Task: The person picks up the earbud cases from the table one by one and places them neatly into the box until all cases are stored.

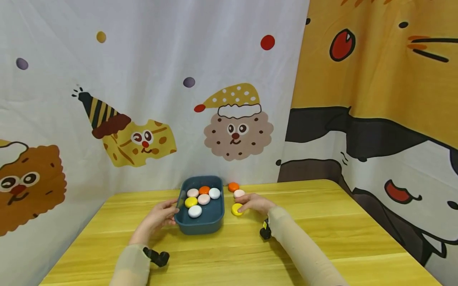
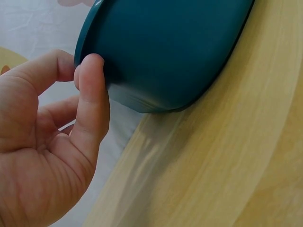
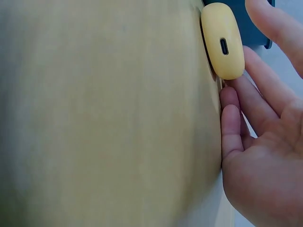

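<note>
Your left grip (image 1: 161, 216) pinches the left rim of the blue tray (image 1: 200, 229) toward its near end, thumb and fingers at the edge; your right grip (image 1: 257, 203) is loosely spread with nothing clasped, its fingertips by the yellow disc (image 1: 235, 209) and its thumb apart from it in the right wrist view; that disc lies on the counter (image 1: 222, 258), just right of the tray, and shows a small dark slot (image 3: 224, 46) in its side.

The tray's raised wall stands between it and the six discs inside: two pale pink discs (image 1: 193, 192), two white discs (image 1: 195, 211), an inner orange disc (image 1: 204, 190) and an inner yellow disc (image 1: 191, 202); they cluster toward the left and far parts of the tray floor.

Past your yellow disc, a loose pink disc (image 1: 238, 193) lies partly hidden by your right grip; farther off, a loose orange disc (image 1: 233, 187) sits beside the tray's far right corner, near the white curtain (image 1: 154, 59); cartoon cheese and biscuit figures are printed on that cloth, and an orange animal print (image 1: 372, 75) hangs at the right; a black wrist camera (image 1: 157, 257) juts from your left sleeve (image 1: 132, 264), well apart from the discs.
</note>
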{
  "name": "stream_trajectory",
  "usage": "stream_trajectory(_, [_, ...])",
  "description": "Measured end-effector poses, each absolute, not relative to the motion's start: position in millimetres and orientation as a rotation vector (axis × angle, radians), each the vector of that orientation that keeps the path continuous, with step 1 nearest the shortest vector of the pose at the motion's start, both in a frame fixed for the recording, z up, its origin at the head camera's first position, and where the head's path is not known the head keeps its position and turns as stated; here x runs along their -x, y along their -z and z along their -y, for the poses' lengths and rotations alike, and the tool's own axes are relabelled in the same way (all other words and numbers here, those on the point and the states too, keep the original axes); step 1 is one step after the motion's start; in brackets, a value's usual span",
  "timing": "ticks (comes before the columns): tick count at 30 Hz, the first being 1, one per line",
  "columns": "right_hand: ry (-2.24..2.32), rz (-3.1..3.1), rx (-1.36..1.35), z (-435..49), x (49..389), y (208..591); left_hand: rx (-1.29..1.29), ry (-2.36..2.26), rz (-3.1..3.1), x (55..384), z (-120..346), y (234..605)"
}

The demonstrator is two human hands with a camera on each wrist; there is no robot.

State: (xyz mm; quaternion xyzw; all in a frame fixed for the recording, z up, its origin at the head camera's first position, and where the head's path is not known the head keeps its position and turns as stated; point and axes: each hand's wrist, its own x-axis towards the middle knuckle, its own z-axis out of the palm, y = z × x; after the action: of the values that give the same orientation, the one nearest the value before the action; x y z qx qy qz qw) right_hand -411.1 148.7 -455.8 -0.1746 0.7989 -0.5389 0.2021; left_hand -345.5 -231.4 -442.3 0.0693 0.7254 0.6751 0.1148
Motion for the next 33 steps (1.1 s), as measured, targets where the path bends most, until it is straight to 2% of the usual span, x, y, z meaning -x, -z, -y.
stream_trajectory(33, [1.432,-2.235,0.562,-148.7,412.1,457.2,-0.183,-2.003,-2.11,346.1,231.1,442.1])
